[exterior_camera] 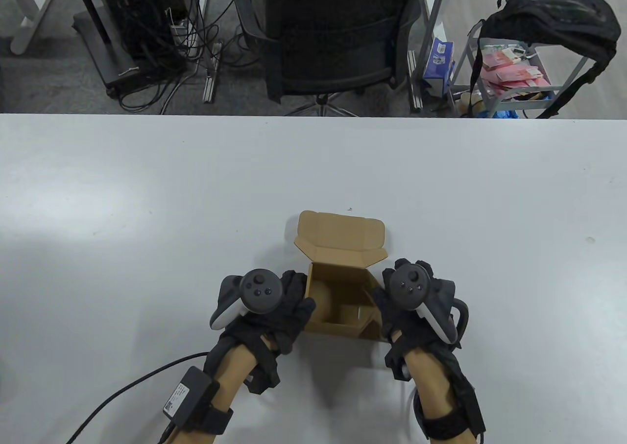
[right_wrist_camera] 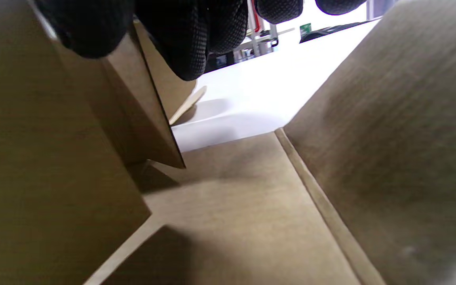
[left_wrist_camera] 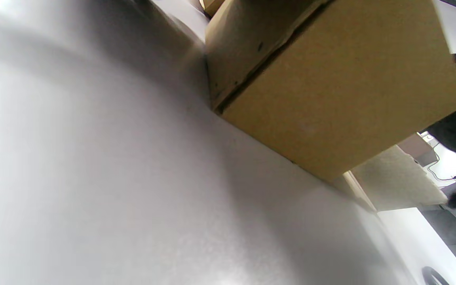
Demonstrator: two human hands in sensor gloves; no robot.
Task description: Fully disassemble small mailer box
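Box: we see a small brown corrugated mailer box standing on the white table, near the 6 o'clock edge of the table view, just right of centre.
Lid: its lid is folded back toward 12 o'clock, with rounded corners and small tuck ears at both ends.
Inside: matte kraft walls with a fine fluted grain; in the right wrist view an inner flap has come away from the side wall and ends in a sharp corner.
Outside: in the left wrist view the box wall is smooth tan board with a dark seam along one edge.
Table: glossy, pale, softly reflecting light.
Around: beyond the far edge, an office chair at 12 o'clock, tangled cables at 11 o'clock, and a wire cart with a black backpack at 1 o'clock.
In the way: the trackers hide most of both hands' fingers from above.
Left hand: our left hand sits against the box's 9 o'clock wall, thumb at its rim; we cannot tell whether it grips or only steadies.
Right hand: our right hand is at the 3 o'clock wall, its knitted black fingertips curled over the edge of the inner flap, pinching it.
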